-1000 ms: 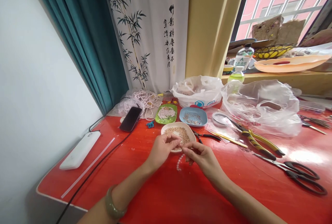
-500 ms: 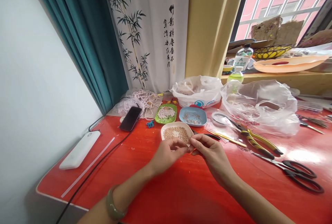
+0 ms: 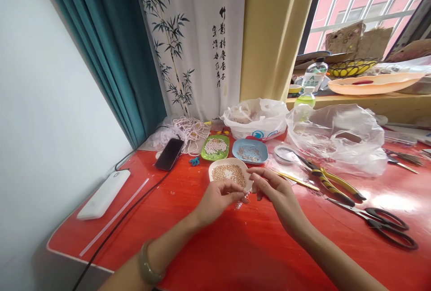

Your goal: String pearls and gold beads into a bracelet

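My left hand [image 3: 217, 201] pinches a small string of beads [image 3: 239, 204] between thumb and forefinger; clear and pinkish bits hang just below the fingertips. My right hand [image 3: 274, 187] is a little apart from it, thumb and forefinger close together near the dish's right edge. Whatever those fingertips hold is too small to make out. Right behind both hands is a white dish [image 3: 212, 172] of gold beads [image 3: 232, 173]. Beyond it are a green dish [image 3: 204, 154] of pale pearl beads [image 3: 216, 146] and a blue dish [image 3: 261, 160] with small metal findings [image 3: 247, 152].
To the right lie yellow-handled pliers [image 3: 336, 185], black-handled scissors [image 3: 387, 226], gold tweezers [image 3: 298, 180] and a tape roll [image 3: 285, 154]. Plastic bags [image 3: 340, 136] stand behind. On the left are a phone [image 3: 170, 154], a white power bank [image 3: 103, 194] and a black cable [image 3: 124, 223].
My right hand has drawn away from the left, slightly up and right. The bead string at my left fingertips now shows. The left hand stays nearly in place.
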`<state>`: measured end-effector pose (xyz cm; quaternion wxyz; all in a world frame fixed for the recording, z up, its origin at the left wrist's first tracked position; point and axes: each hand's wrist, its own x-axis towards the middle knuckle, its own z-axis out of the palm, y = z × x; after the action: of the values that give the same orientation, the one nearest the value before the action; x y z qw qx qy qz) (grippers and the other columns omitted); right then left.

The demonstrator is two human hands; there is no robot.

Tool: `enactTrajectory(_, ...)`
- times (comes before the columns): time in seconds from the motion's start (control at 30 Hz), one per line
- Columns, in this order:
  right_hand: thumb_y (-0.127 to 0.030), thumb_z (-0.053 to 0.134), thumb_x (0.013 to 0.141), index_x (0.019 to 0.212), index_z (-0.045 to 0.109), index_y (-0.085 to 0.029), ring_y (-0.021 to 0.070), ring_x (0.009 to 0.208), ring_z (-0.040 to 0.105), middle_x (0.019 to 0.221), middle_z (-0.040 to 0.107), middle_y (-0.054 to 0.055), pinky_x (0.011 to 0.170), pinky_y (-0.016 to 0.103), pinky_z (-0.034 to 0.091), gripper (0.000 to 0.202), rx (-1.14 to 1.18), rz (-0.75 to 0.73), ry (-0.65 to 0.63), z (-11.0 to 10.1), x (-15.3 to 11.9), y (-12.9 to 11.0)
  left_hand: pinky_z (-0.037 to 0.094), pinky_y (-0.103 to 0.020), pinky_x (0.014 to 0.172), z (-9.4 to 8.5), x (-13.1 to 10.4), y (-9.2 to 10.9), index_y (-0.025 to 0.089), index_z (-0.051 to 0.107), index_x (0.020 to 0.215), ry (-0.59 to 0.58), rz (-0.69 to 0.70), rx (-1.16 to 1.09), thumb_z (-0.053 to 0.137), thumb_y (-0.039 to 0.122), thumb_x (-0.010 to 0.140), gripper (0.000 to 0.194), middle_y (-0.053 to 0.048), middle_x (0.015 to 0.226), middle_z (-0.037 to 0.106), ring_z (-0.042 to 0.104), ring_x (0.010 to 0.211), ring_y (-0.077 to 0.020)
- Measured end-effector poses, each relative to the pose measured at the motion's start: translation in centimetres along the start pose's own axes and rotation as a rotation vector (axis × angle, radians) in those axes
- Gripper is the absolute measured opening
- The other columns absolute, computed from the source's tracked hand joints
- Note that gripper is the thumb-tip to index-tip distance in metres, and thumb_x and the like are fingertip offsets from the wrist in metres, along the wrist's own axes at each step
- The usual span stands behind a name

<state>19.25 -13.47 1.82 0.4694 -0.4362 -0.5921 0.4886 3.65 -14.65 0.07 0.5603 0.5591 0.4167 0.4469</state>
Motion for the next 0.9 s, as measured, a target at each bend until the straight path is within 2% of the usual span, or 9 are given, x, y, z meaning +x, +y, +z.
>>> enactTrajectory(0.13, -0.041, 0.055, 0.071, 0.084, 0.057, -0.019, 0.0125, 0.059, 0.050, 0.065, 0.053, 0.000, 0.050, 0.024, 0.042, 0.026, 0.003, 0.036, -0.077, 0.24, 0.07, 0.08, 0.046, -0.029, 0.066, -0.04, 0.04, -0.11, 0.013, 0.064, 0.076, -0.017, 0.008, -0.010, 0.062, 0.032, 0.069, 0.020, -0.006, 0.069, 0.066, 0.060, 0.067, -0.0168)
enactTrajectory(0.33, -0.043, 0.053, 0.071, 0.080, 0.059, -0.018, 0.0108, 0.057, 0.048, 0.073, 0.056, 0.002, 0.048, 0.022, 0.039, 0.028, 0.105, 0.103, -0.040, 0.12, 0.23, 0.16, 0.046, -0.028, 0.068, -0.01, 0.12, -0.06, 0.014, 0.066, 0.074, 0.002, 0.025, 0.013, 0.062, 0.028, 0.069, 0.016, -0.006, 0.070, 0.067, 0.060, 0.068, -0.0162)
enactTrajectory(0.5, -0.044, 0.050, 0.073, 0.085, 0.061, -0.017, 0.0107, 0.058, 0.046, 0.075, 0.055, 0.003, 0.051, 0.023, 0.039, 0.031, 0.080, 0.103, 0.001, 0.03, 0.24, 0.28, 0.045, -0.029, 0.068, -0.04, 0.18, -0.25, 0.014, 0.067, 0.073, 0.014, 0.030, 0.032, 0.063, 0.026, 0.067, 0.014, -0.006, 0.070, 0.067, 0.060, 0.068, -0.0166)
enactTrajectory(0.67, -0.041, 0.056, 0.070, 0.078, 0.064, -0.020, 0.0104, 0.055, 0.042, 0.070, 0.056, 0.001, 0.052, 0.024, 0.038, 0.024, 0.015, 0.062, -0.024, 0.02, 0.17, 0.00, 0.045, -0.028, 0.066, -0.16, 0.19, -0.57, 0.014, 0.068, 0.073, 0.011, 0.049, 0.065, 0.063, 0.025, 0.068, 0.013, -0.006, 0.070, 0.067, 0.059, 0.067, -0.0166)
enactTrajectory(0.77, -0.038, 0.061, 0.066, 0.069, 0.063, -0.021, 0.0098, 0.053, 0.042, 0.067, 0.056, 0.000, 0.050, 0.024, 0.036, 0.017, 0.005, 0.014, 0.003, -0.07, 0.19, -0.07, 0.045, -0.028, 0.065, -0.21, 0.30, -0.75, 0.014, 0.067, 0.071, 0.005, 0.053, 0.062, 0.063, 0.025, 0.068, 0.013, -0.006, 0.069, 0.066, 0.058, 0.064, -0.0158)
enactTrajectory(0.9, -0.042, 0.060, 0.067, 0.070, 0.063, -0.019, 0.0088, 0.046, 0.042, 0.055, 0.054, -0.001, 0.044, 0.023, 0.034, 0.023, 0.035, 0.017, 0.019, -0.30, 0.28, -0.10, 0.045, -0.029, 0.065, -0.36, 0.41, -0.52, 0.012, 0.066, 0.077, -0.009, 0.010, 0.021, 0.064, 0.029, 0.067, 0.020, -0.006, 0.069, 0.066, 0.058, 0.063, -0.0153)
